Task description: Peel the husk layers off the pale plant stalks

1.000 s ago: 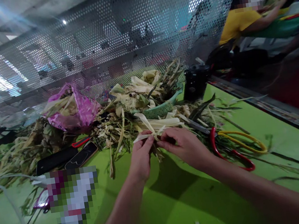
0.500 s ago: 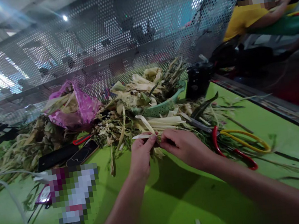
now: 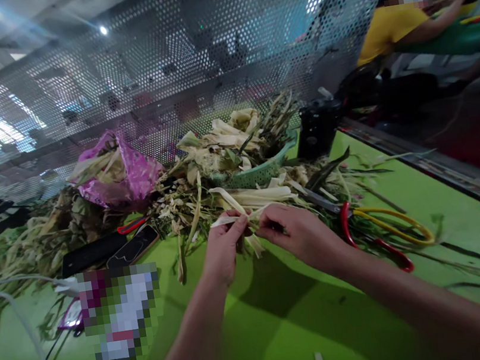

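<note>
My left hand [image 3: 223, 247] and my right hand [image 3: 297, 233] meet over the green table [image 3: 289, 329], both pinched on a pale leaf strip [image 3: 240, 216] held between them. The strip juts left past my left fingers and bends up toward a heap of pale and green leaves [image 3: 233, 193] just behind my hands. Scissors with red and yellow handles [image 3: 384, 236] lie on the table right beside my right wrist.
A teal basket [image 3: 261, 172] full of leaves stands behind the heap, with a pink plastic bag [image 3: 122, 173] to its left. Two dark phones [image 3: 111, 252] and a white cable [image 3: 30, 344] lie at the left. A perforated metal screen [image 3: 162, 83] backs the table. A person in a yellow shirt [image 3: 384, 32] works at the far right.
My hands stay nearly in place, working the strip. Its free end has shifted slightly between my fingers. The view has tilted a little.
</note>
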{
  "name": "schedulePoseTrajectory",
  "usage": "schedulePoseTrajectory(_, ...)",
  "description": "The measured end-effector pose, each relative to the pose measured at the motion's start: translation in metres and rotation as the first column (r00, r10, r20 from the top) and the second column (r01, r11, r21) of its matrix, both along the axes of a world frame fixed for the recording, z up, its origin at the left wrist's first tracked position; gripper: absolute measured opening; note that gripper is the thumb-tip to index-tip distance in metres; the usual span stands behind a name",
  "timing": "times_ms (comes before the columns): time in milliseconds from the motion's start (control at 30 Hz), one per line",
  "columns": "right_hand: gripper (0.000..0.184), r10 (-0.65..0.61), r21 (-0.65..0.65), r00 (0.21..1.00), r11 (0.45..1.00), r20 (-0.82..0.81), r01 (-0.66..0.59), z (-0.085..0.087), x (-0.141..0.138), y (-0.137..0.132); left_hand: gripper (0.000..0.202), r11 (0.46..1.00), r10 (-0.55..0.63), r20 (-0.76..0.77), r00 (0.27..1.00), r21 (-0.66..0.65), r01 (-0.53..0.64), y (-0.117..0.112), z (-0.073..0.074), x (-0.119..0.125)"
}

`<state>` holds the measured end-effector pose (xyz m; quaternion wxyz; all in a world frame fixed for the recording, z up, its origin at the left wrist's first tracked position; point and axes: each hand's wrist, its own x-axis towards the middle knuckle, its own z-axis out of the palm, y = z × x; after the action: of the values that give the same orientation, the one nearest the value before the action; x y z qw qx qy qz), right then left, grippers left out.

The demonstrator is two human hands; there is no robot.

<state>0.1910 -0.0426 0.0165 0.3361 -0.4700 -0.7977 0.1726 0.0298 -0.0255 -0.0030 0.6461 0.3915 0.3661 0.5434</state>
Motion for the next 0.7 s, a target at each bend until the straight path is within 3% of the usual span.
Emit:
schedulePoseTrajectory(133, 0.015, -0.045, -0.055, 0.957, 0.998, -0.287, 0.031, 0.0, 0.003, 0.005, 0.026, 0.999, -0.029, -0.085, 0.996, 0.022, 0.031, 0.001, -0.001, -0.003)
schedulePoseTrajectory(233, 0.015, 0.0, -0.148, 0.902, 0.986, -0.431, -0.071, -0.004, 0.004, 0.009, 0.026, 0.997, -0.069, -0.07, 0.995, 0.015, 0.071, 0.001, -0.002, -0.003)
schedulePoseTrajectory(467, 0.012, -0.037, -0.146, 0.917, 0.989, -0.398, -0.023, 0.0, 0.003, 0.008, 0.02, 0.996, -0.079, -0.11, 0.991, 0.032, 0.083, -0.002, -0.005, 0.0)
schedulePoseTrajectory(700, 0.016, -0.051, -0.208, 0.905, 0.977, -0.423, -0.042, 0.008, 0.003, 0.008, 0.017, 0.998, -0.059, 0.037, 0.998, 0.014, 0.058, -0.006, 0.003, 0.005)
